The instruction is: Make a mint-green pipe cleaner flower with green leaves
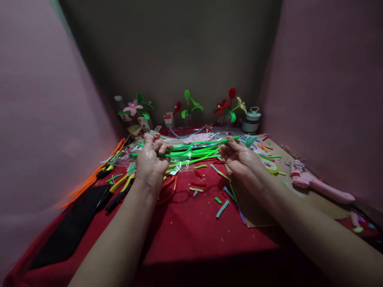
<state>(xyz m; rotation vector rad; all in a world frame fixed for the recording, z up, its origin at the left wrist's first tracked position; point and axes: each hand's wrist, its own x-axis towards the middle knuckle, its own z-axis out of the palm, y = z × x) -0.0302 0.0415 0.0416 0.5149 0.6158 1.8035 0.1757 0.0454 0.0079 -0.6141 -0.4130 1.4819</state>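
Note:
Bright green pipe cleaners [191,150] stretch sideways between my two hands, over clear plastic bags. My left hand [154,153] is closed around their left part, its fingers curled. On the other side, my right hand [239,155] pinches the right end of a green stem between thumb and fingers. Several other green stems end near its palm. Below them, short coloured offcuts [223,209] lie scattered on the red cloth [191,235].
Pliers [121,193], orange stems [86,182] and a black flat object [70,227] lie left. A cardboard sheet [257,211] and pink glue gun [320,184] lie right. Fuzzy flowers [191,105] and a lidded jar [251,120] stand behind.

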